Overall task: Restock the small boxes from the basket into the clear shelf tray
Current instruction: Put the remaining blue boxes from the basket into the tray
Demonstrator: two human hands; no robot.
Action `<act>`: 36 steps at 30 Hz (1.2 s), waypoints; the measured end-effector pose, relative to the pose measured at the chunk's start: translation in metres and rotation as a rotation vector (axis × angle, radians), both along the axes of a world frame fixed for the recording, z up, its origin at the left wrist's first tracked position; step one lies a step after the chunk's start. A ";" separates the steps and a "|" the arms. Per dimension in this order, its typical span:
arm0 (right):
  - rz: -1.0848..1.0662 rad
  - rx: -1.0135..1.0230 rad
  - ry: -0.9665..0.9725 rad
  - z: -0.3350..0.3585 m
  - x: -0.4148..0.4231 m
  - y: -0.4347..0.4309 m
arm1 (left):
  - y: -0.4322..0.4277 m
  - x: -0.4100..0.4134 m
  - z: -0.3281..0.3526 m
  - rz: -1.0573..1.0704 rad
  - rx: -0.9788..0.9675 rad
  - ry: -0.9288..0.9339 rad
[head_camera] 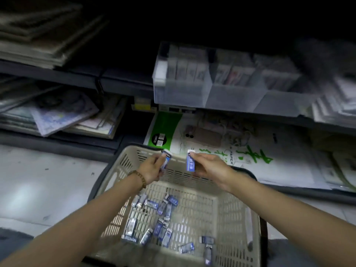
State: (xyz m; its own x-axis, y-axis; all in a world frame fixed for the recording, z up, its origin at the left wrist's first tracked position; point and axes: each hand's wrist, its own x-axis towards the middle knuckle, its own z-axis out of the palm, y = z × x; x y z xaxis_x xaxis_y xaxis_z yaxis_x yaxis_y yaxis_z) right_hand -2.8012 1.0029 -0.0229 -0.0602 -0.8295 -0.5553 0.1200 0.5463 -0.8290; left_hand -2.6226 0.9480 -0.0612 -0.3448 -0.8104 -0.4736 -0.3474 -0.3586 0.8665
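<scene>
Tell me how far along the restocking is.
Done: the clear tray on the shelf already holds upright rows of packs, though blur hides whether they are these boxes. In hand: the left hand holds one small box, the right hand another, both above the basket. Left: many loose boxes lie on the basket floor, so plenty remains.

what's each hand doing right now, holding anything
Left hand: closed on a small blue-and-white box, above the beige plastic basket.
Right hand: closed on another small blue-and-white box.
</scene>
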 end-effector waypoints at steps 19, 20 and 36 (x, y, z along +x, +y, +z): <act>-0.095 -0.525 0.077 0.114 -0.008 0.001 | 0.010 -0.037 0.125 -0.041 -0.095 0.498; -0.094 -0.527 0.085 0.115 -0.008 0.000 | 0.010 -0.035 0.127 -0.071 -0.127 0.483; -0.006 -0.469 -0.197 0.135 -0.004 0.000 | -0.006 -0.010 0.156 -0.145 -0.368 0.447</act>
